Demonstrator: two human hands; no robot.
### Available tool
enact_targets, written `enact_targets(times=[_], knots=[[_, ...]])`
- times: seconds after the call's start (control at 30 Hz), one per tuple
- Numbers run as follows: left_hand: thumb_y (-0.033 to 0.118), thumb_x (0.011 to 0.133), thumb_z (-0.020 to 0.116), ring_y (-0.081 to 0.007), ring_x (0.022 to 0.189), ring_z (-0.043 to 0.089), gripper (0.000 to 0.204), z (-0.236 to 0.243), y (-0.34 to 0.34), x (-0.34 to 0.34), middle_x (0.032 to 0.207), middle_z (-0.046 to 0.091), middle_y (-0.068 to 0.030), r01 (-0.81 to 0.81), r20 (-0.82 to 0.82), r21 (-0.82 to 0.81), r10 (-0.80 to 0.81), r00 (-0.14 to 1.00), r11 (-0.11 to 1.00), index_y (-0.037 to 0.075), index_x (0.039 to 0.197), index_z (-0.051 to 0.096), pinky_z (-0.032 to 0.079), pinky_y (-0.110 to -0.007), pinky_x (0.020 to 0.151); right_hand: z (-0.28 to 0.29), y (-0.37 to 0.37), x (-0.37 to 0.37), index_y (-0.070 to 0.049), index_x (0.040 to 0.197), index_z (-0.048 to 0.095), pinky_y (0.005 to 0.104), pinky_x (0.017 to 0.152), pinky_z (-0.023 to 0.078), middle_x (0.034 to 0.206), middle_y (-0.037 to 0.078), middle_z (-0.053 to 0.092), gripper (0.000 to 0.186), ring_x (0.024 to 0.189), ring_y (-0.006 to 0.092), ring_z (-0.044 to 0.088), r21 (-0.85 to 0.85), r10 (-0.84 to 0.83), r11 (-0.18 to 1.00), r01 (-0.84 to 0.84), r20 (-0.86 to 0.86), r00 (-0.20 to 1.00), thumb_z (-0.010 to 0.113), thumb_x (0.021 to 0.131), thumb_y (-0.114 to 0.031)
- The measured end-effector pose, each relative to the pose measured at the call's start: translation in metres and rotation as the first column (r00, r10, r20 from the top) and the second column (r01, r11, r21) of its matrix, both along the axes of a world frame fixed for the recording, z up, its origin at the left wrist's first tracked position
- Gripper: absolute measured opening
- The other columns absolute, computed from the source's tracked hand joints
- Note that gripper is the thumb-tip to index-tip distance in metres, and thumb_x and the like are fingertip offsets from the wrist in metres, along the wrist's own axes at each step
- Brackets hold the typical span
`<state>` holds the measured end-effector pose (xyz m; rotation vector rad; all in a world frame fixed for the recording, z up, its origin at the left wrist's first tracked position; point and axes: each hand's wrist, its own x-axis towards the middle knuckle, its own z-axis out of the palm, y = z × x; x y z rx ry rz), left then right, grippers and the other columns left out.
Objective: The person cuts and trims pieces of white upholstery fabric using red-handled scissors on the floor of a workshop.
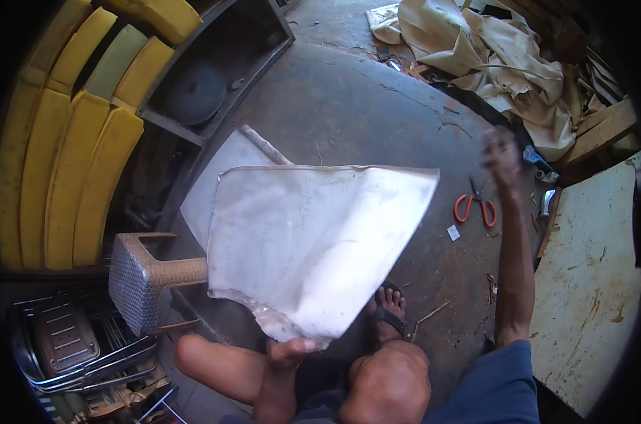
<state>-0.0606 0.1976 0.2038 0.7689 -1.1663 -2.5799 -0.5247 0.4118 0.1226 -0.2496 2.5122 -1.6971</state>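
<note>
Past the blue cloth sleeve [493, 381], the creased white pliable sheet [285, 230], pinched above the grey floor [355, 92] by the left hand [288, 351], is best held steady, with the right hand [502, 154], its hold too blurred to tell, kept clear of the red-handled scissors [474, 197].

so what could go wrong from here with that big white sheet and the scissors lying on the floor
The large, creased white sheet seems held only by the left hand at its lower edge, so it might slip or fold over.

The metal scissors with red-orange loop handles lie near the blurred right hand, so fingers could catch the blades.

The foot in a black strap sandal might step on the sheet if it drops.
</note>
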Motion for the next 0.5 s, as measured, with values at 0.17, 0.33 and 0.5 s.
enact_targets(times=[0.17,0.33,0.5], knots=[[0.005,0.062,0.069,-0.0286,0.104,0.062,0.070,0.016,-0.016,0.003,0.115,0.060,-0.0203,0.221,-0.004,-0.086,-0.222,0.975,0.972,-0.012,0.126,0.046,0.051,-0.039,0.092,-0.039,-0.076,0.092,-0.001,0.139,0.046,0.0436,0.075,0.057,0.130,0.018,0.057,0.086,0.103,0.0278,0.064,0.228,0.262,0.762,-0.606,0.747,0.611,0.060,0.085,-0.066],[0.005,0.062,0.070,-0.0285,0.093,0.065,0.058,0.035,-0.035,-0.003,0.101,0.066,-0.0180,0.004,0.115,-0.203,0.020,0.993,0.979,-0.013,0.115,0.055,0.055,-0.037,0.081,-0.119,-0.124,0.117,-0.003,0.146,0.038,0.0374,0.099,0.048,0.141,0.022,0.048,0.088,0.125,0.0308,0.052,0.380,0.520,0.544,-0.748,0.547,0.656,0.057,0.087,-0.066],[0.005,0.061,0.074,-0.0286,0.096,0.067,0.047,0.076,-0.052,-0.012,0.104,0.069,-0.0189,0.148,0.090,-0.216,-0.131,0.987,0.965,-0.011,0.104,0.065,0.055,-0.038,0.083,-0.104,-0.159,0.130,-0.004,0.127,0.060,0.0487,0.096,0.047,0.121,0.013,0.063,0.063,0.113,0.0280,0.058,-0.373,0.559,0.804,-0.463,0.739,0.376,0.048,0.097,-0.058]])
